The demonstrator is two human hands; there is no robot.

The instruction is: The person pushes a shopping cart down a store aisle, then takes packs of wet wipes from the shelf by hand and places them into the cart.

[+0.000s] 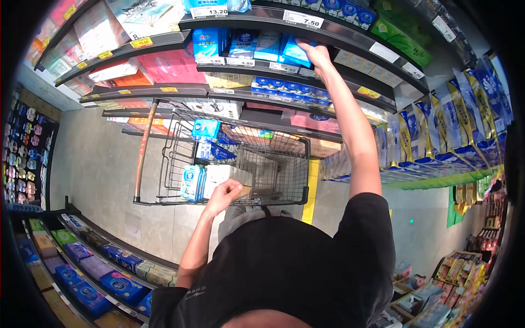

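My right hand (315, 54) reaches up to the shelf, its fingers closed at the edge of a light-blue tissue pack (295, 51). More blue packs (267, 46) stand left of it, behind price labels. Over the near side of a wire shopping cart (278, 200), my left hand (225, 197) is loosely curled, with nothing visible in it. Close to that hand, inside the cart, are a white pack (220, 174) and a blue-and-white pack (191, 183). A bright blue pack (205, 129) lies farther back in the cart.
Shelves (229, 19) with boxed and bagged paper goods run across the top. Gold-and-blue bags (437, 126) line the right side. Behind on the left is a low shelf of blue and purple packs (87, 295). A yellow strip (311, 191) marks the floor beside the cart.
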